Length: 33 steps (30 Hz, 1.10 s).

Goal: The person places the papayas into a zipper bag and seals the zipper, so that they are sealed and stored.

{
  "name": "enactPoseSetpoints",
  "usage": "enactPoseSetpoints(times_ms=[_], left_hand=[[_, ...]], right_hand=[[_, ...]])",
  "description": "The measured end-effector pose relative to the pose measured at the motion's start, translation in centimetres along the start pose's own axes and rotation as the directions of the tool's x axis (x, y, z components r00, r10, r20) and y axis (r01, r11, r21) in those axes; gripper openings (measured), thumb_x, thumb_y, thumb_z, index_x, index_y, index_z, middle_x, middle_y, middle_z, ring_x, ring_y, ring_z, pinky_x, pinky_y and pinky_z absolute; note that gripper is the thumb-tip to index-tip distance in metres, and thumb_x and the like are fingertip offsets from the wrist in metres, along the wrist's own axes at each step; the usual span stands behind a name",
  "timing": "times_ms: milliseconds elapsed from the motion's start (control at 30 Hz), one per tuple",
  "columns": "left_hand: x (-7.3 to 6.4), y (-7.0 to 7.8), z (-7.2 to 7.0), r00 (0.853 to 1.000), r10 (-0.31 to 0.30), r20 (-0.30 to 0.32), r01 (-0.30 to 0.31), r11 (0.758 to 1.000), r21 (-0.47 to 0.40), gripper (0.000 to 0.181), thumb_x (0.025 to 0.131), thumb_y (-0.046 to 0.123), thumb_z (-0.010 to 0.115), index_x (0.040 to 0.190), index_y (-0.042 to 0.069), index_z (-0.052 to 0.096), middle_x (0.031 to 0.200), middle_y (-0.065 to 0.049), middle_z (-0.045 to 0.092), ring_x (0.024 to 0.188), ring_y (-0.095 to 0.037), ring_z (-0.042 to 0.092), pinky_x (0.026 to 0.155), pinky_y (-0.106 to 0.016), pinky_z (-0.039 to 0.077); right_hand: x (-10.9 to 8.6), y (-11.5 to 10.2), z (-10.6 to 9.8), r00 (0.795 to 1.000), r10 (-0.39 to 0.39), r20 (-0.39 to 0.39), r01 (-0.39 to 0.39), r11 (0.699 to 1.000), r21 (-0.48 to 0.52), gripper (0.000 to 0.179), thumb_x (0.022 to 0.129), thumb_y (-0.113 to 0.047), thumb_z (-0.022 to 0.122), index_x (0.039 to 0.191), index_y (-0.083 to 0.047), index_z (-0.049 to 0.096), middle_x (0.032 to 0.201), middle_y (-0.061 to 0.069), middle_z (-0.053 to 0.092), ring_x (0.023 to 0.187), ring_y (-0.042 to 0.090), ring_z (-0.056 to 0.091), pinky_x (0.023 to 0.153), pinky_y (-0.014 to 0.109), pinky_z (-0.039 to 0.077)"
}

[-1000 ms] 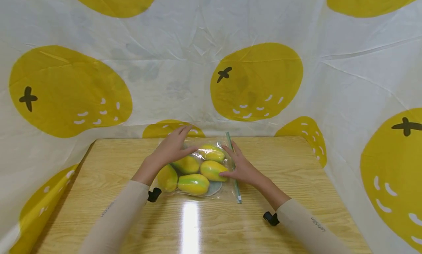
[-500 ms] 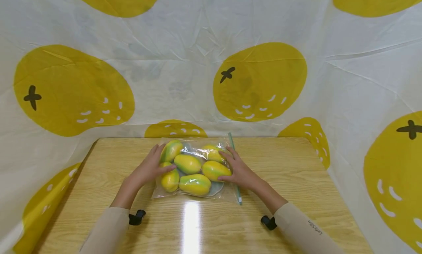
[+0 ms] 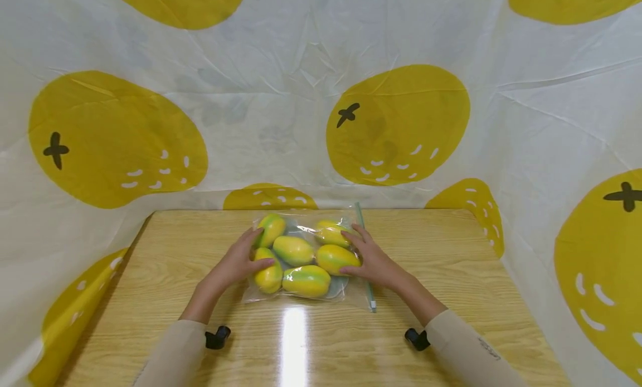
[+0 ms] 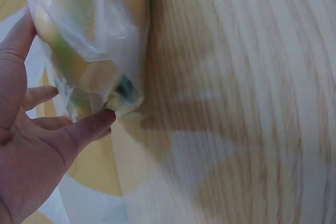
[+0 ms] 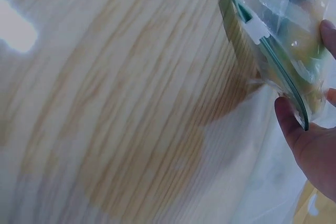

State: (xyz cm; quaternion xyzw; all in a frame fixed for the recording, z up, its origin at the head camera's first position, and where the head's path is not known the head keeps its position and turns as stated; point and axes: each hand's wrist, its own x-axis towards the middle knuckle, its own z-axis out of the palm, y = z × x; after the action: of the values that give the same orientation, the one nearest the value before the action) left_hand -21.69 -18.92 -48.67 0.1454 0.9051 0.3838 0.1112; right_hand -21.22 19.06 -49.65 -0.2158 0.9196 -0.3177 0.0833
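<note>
A clear plastic zip bag lies flat on the wooden table with several yellow fruits inside, streaked green and shaped like papayas. My left hand grips the bag's left end, thumb on top and fingers round the far side. At the other end my right hand holds the bag near its green zip strip, fingers spread over the fruits there. A white slider sits on the strip in the right wrist view. Some fingertips are hidden behind the plastic.
The wooden table spreads round the bag, with a bright light reflection in front. A white cloth printed with large yellow fruits hangs behind the table and at both sides. Each wrist wears a small black device.
My left hand came from above the bag's far side to its left end, uncovering fruits. In the last half second both hands and the bag shifted slightly right.
</note>
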Motion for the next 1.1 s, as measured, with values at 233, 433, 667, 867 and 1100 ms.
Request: enactPoseSetpoints(times_ms=[233,433,667,867,1100], left_hand=[[0.4,0.5,1.4,1.0,-0.001,0.002,0.001,1.0,-0.004,0.099,0.092,0.051,0.074,0.163,0.004,0.024,0.17,-0.028,0.013,0.155,-0.05,0.017,0.122,-0.067,0.021],[1.4,1.3,2.5,1.0,0.002,0.009,-0.002,1.0,-0.018,0.096,0.094,0.051,0.072,0.164,0.007,0.023,0.171,-0.023,0.013,0.158,-0.044,0.015,0.123,-0.063,0.022],[3.1,2.7,3.4,1.0,0.001,0.001,-0.001,1.0,-0.024,0.093,0.096,0.049,0.07,0.165,0.008,0.023,0.172,-0.022,0.012,0.158,-0.042,0.015,0.124,-0.061,0.021],[4.8,3.6,3.8,1.0,-0.004,0.002,0.004,1.0,-0.022,0.092,0.097,0.049,0.069,0.165,0.008,0.021,0.172,-0.023,0.012,0.158,-0.042,0.015,0.125,-0.06,0.02],[6.2,3.8,3.9,1.0,-0.014,0.013,0.014,1.0,-0.001,0.09,0.099,0.049,0.066,0.166,0.01,0.02,0.172,-0.021,0.011,0.159,-0.04,0.014,0.125,-0.06,0.02]], right_hand=[[-0.7,1.5,-0.8,1.0,0.007,0.011,-0.008,1.0,0.027,0.097,0.086,-0.049,0.082,0.163,-0.017,0.032,0.171,0.023,0.011,0.145,0.051,0.04,0.109,0.069,0.041],[-1.0,2.7,-2.1,1.0,0.015,0.015,-0.015,1.0,0.019,0.098,0.085,-0.047,0.083,0.163,-0.016,0.033,0.17,0.024,0.014,0.148,0.054,0.032,0.111,0.071,0.037],[-1.0,4.0,-3.8,0.999,0.035,0.028,-0.035,0.999,0.01,0.097,0.086,-0.046,0.082,0.163,-0.015,0.031,0.17,0.025,0.013,0.151,0.055,0.025,0.111,0.074,0.034],[-0.6,4.8,-5.0,0.998,0.067,0.021,-0.067,0.998,0.013,0.097,0.087,-0.042,0.082,0.164,-0.012,0.029,0.167,0.029,0.019,0.149,0.056,0.026,0.112,0.073,0.032],[-0.3,5.2,-5.5,0.996,0.085,0.017,-0.086,0.996,0.031,0.098,0.088,-0.043,0.081,0.163,-0.009,0.028,0.164,0.027,0.028,0.149,0.051,0.03,0.116,0.07,0.031]])
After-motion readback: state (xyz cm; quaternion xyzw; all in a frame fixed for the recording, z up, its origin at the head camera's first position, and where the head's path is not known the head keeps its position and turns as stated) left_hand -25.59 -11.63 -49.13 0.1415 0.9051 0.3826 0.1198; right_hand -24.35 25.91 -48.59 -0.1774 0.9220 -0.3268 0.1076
